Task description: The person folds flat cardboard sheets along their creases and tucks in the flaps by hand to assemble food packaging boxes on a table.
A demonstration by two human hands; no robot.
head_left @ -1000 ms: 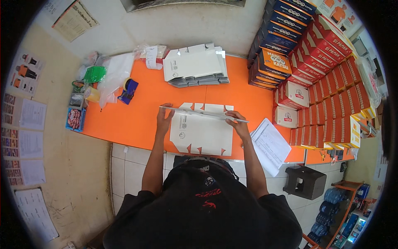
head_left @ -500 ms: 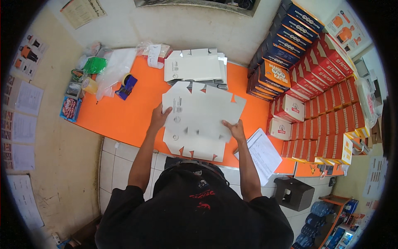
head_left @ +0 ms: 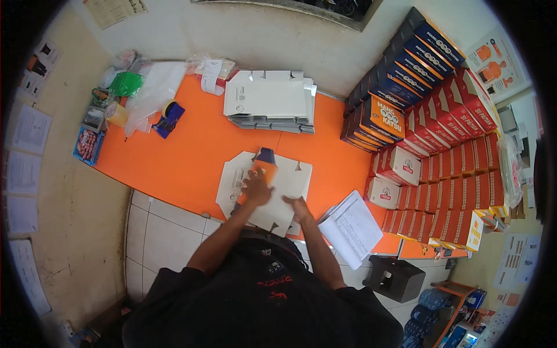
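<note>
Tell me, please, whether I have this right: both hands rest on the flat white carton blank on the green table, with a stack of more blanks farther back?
Not quite: the table is orange, not green, as the head view shows. Otherwise yes: the left hand and right hand rest on the flat white carton blank, with the stack of blanks farther back.
</note>
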